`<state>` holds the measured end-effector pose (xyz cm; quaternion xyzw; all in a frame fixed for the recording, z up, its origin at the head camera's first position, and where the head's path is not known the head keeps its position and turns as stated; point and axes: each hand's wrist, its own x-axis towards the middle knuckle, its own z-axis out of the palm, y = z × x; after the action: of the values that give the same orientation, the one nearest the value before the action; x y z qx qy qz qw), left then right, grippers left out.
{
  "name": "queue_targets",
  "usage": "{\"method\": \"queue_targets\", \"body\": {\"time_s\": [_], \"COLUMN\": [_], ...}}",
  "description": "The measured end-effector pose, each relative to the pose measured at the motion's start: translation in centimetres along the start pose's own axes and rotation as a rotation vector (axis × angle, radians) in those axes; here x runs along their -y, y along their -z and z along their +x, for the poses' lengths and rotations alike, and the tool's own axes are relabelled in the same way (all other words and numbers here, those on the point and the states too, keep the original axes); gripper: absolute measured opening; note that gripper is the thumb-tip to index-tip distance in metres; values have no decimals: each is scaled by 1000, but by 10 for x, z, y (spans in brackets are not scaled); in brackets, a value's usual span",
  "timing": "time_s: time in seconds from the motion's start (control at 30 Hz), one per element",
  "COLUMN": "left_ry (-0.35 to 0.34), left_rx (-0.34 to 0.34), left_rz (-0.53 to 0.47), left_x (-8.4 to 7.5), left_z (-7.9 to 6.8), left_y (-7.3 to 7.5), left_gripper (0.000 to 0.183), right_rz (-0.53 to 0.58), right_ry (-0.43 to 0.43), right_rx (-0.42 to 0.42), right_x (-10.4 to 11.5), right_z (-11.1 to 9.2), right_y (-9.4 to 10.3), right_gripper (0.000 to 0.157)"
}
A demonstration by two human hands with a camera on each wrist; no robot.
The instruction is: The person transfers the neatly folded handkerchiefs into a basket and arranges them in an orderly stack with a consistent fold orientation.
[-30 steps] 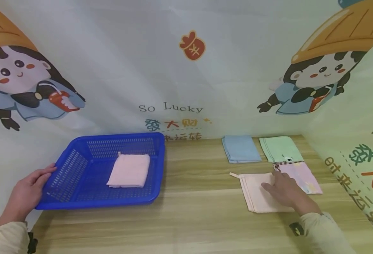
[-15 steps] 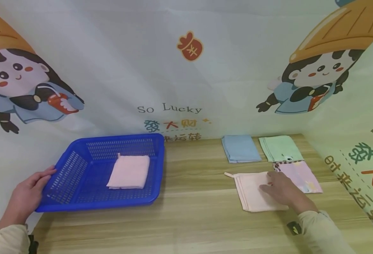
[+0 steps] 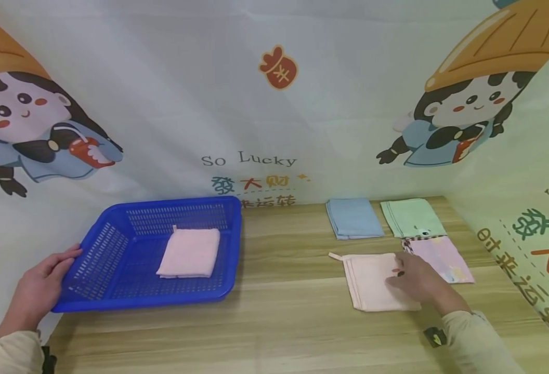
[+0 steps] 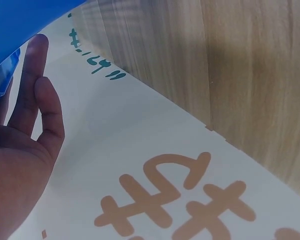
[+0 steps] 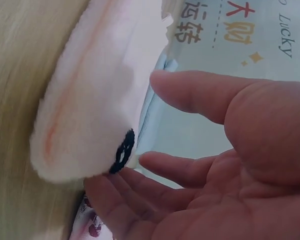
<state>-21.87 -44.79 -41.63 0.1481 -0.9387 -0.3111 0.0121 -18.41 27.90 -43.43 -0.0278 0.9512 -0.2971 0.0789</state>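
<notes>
My left hand [image 3: 40, 283] holds the left rim of a blue plastic basket [image 3: 139, 301], its fingers hooked at the edge in the left wrist view. A folded pink towel [image 3: 191, 253] lies inside the basket. On the right, my right hand [image 3: 417, 280] touches a folded peach towel [image 3: 377, 280] with a small hanging loop. In the right wrist view, the fingers [image 5: 105, 200] meet that towel's edge beside a dark embroidered spot, while the thumb [image 5: 190, 90] stands apart from them. Part of the towel is hidden under the hand.
Behind the peach towel lie a folded blue towel [image 3: 355, 218] and a green one [image 3: 412, 218]. A pink patterned towel [image 3: 443, 259] sits to its right, against the green one. Printed sheets [image 3: 340, 104] wall in the wooden table [image 3: 274, 332].
The peach towel has slid a little to the left along with my right hand, baring a printed spot near the thumb. The left hand and basket have hardly moved.
</notes>
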Motion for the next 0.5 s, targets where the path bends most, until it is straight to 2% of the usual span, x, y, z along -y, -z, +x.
{"method": "queue_targets", "body": {"time_s": [0.07, 0.13, 0.17, 0.3, 0.37, 0.5], "left_ry": [12, 14, 15, 16, 19, 22], "left_rx": [2, 2, 1, 5, 8, 10], "left_rz": [-2, -6, -8, -7, -5, -9], "left_x": [0, 1, 1, 0, 0, -1], "left_z": [0, 1, 1, 0, 0, 0], "left_y": [-1, -1, -1, -1, -1, -1], "left_gripper": [66, 66, 66, 66, 66, 65], "right_rz": [-3, -35, -54, -124, -134, -128], "right_ry": [-20, -37, -49, -87, -108, -145], "right_rx": [12, 11, 11, 19, 30, 37], "right_x": [0, -1, -1, -3, -4, -3], "right_z": [1, 2, 2, 3, 3, 3], "right_y": [0, 0, 0, 0, -1, -2], "right_gripper": [45, 33, 32, 67, 72, 72]}}
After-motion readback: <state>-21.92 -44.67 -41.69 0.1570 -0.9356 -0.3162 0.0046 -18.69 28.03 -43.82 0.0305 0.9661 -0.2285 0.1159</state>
